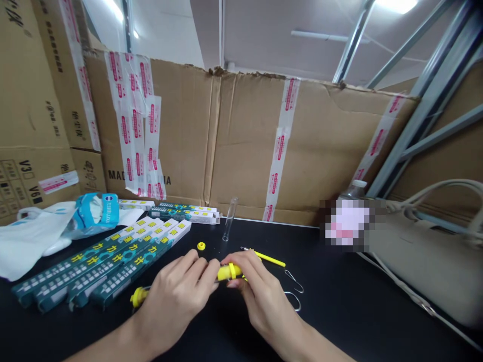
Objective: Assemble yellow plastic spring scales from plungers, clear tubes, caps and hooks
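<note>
My left hand [173, 296] and my right hand [264, 301] meet over the black table [339, 301], both closed on a yellow plastic cylinder [226, 272] with a yellow band around it. A thin yellow rod [269, 258] with a metal tip lies just past my right fingers. A small yellow ring [201, 246] rests above my left knuckles, beside an upright clear glass tube [230, 219]. Under my left wrist's edge sits a yellow plastic piece [139, 296]. Two wire hooks [294, 289] lie to the right of my right hand.
Several long green-and-yellow printed packets [101, 266] lie at the table's left, with a blue packet [96, 216] and a white plastic bag [33, 236] behind them. Cardboard boxes [241, 141] form the back wall. A beige bag [422, 261] sits at right, beside a pixelated patch.
</note>
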The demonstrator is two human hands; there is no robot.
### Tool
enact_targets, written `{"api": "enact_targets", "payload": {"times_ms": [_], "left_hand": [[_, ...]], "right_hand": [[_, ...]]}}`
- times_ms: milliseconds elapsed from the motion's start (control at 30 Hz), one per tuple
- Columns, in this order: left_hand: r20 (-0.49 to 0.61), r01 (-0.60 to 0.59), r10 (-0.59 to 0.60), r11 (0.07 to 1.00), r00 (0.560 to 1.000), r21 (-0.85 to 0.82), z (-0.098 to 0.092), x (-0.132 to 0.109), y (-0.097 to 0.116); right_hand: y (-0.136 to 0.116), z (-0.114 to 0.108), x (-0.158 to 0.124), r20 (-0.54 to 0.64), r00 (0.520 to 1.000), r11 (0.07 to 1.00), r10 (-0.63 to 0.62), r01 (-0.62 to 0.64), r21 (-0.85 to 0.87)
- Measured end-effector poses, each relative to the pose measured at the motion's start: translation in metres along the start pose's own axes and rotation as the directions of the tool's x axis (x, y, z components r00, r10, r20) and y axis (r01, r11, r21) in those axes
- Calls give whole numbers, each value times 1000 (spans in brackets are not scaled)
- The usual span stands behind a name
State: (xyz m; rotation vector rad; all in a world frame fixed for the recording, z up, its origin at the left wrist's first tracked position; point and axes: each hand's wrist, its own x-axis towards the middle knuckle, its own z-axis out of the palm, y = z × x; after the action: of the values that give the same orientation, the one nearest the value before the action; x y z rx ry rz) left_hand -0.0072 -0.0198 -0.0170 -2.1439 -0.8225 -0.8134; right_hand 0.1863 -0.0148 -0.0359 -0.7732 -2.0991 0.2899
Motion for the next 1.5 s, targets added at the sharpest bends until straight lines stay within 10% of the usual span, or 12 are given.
{"api": "enact_targets", "payload": {"times_ms": [333, 533, 900, 1233, 1500], "left_hand": [[348, 306, -220, 927, 911, -218, 8, 4, -11], [479, 466, -284, 825, 831, -320, 15, 0, -14], [714, 748, -289, 453, 638, -485, 9, 10, -9], [605, 492, -326, 861, 727, -127, 6, 11, -32], [596, 422, -287, 902, 750, -96, 6, 15, -35]], "right_hand": [[4, -10, 9, -103, 971, 954, 218, -189, 232], [10, -18, 14, -178, 856, 721, 485, -276, 636], [18, -27, 20, -80, 781, 494, 619, -308, 813], [51, -82, 33, 85, 873, 685, 480, -434, 585], [63, -105, 30, -23, 869, 738, 494, -405, 539]]}}
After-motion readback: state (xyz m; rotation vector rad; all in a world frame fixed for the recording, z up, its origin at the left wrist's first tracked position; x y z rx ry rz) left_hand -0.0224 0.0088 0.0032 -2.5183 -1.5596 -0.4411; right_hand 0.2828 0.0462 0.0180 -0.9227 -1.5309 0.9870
